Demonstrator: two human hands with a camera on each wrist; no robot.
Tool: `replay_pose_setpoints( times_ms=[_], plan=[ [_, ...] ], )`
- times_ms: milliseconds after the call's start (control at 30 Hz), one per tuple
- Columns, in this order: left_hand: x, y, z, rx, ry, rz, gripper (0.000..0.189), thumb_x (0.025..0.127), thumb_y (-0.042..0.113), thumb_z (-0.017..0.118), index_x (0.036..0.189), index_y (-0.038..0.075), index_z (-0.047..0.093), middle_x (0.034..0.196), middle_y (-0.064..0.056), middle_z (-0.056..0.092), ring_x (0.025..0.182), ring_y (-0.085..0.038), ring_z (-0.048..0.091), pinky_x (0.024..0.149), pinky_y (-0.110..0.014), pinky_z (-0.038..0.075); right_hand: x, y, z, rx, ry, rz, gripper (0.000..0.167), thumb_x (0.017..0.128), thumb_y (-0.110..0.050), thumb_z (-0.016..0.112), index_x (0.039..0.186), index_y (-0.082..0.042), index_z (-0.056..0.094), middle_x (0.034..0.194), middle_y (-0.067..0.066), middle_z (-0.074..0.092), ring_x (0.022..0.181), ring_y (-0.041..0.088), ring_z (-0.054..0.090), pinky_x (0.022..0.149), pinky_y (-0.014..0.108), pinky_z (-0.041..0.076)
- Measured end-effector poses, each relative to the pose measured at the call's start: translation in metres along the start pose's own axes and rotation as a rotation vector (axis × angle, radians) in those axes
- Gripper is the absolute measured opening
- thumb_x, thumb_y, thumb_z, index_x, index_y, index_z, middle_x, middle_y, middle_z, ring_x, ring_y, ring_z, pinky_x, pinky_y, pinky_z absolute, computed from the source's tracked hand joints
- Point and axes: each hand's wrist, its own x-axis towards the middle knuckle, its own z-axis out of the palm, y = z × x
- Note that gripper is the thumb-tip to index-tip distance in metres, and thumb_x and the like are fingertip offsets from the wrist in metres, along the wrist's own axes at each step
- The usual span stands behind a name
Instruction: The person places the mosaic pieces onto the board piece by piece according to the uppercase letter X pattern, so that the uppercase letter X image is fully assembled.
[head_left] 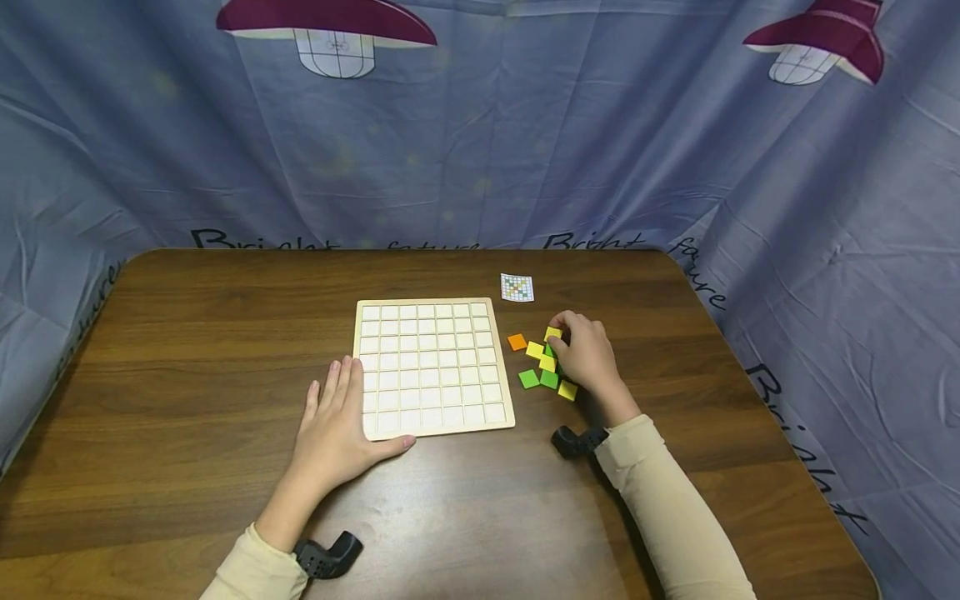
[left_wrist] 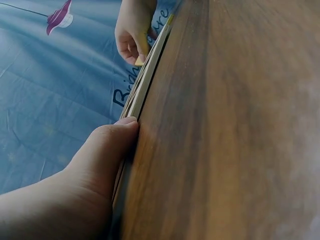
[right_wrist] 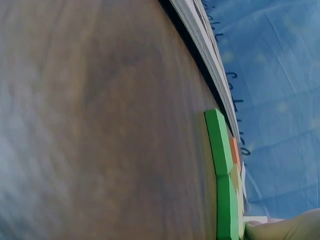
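Observation:
A pale wooden board (head_left: 427,367) with a grid of white squares lies on the table. My left hand (head_left: 333,433) rests at its near left corner, fingers straight along the left edge and thumb against the front edge. To the right of the board, my right hand (head_left: 588,354) pinches a yellow square tile (head_left: 552,333) between thumb and fingers, over a small loose group of tiles. That group includes an orange tile (head_left: 517,342), several yellow ones, and green tiles (head_left: 528,379). In the right wrist view, two green tiles (right_wrist: 218,142) stand out near the fingertips.
A small printed card (head_left: 517,287) with a coloured grid lies beyond the tiles, off the board's far right corner. The brown wooden table (head_left: 225,333) is bordered at the back and right by a blue curtain (head_left: 480,150).

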Motion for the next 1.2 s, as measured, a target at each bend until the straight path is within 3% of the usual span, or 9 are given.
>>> replay_pose_setpoints(
  times_ms=[133,400,600,800,1033,1200],
  plan=[
    [0.001,0.0,0.001,0.006,0.007,0.005,0.138,0.067,0.083,0.066,0.157,-0.004,0.009,0.165,-0.023,0.009,0.154,-0.039,0.008,0.122,-0.061,0.006,0.001,0.001,-0.001,0.037,0.013,0.015,0.019,0.097,-0.02,0.065,0.113,-0.012,0.062,0.099,0.01,0.064,0.102,0.031,0.049,0.078,0.042,0.041],
    [0.002,0.0,0.004,0.013,0.029,0.009,0.139,0.066,0.086,0.064,0.158,-0.002,0.009,0.166,-0.021,0.01,0.155,-0.038,0.008,0.123,-0.059,0.007,0.005,-0.011,-0.002,0.084,0.063,-0.005,0.016,0.098,-0.021,0.063,0.112,-0.013,0.063,0.094,0.009,0.064,0.096,0.029,0.049,0.078,0.041,0.041],
    [0.002,-0.001,0.007,0.026,0.04,0.008,0.139,0.065,0.088,0.061,0.158,-0.002,0.01,0.166,-0.02,0.01,0.155,-0.036,0.008,0.123,-0.058,0.007,0.01,-0.033,0.003,0.181,0.002,-0.017,0.015,0.099,-0.023,0.062,0.111,-0.015,0.063,0.09,0.007,0.061,0.091,0.026,0.049,0.074,0.036,0.041],
    [0.002,-0.002,0.008,0.033,0.053,0.013,0.138,0.065,0.089,0.06,0.157,-0.003,0.012,0.165,-0.021,0.012,0.155,-0.037,0.01,0.123,-0.059,0.008,0.016,-0.061,0.016,0.249,-0.061,-0.098,0.014,0.099,-0.021,0.062,0.111,-0.014,0.064,0.089,0.004,0.06,0.08,0.021,0.052,0.07,0.033,0.044],
    [0.002,-0.002,0.008,0.04,0.053,0.014,0.137,0.066,0.089,0.059,0.157,-0.002,0.013,0.165,-0.021,0.014,0.154,-0.037,0.012,0.123,-0.057,0.009,0.024,-0.089,0.033,0.258,-0.11,-0.156,0.013,0.099,-0.022,0.062,0.111,-0.017,0.063,0.088,0.003,0.058,0.078,0.021,0.05,0.07,0.034,0.041],
    [0.002,-0.001,0.007,0.045,0.052,0.01,0.137,0.066,0.09,0.058,0.158,-0.002,0.013,0.165,-0.02,0.014,0.154,-0.036,0.013,0.123,-0.057,0.01,0.028,-0.101,0.041,0.2,-0.119,-0.169,0.015,0.098,-0.022,0.063,0.112,-0.018,0.064,0.096,0.001,0.062,0.09,0.021,0.054,0.078,0.037,0.045]
  ],
)
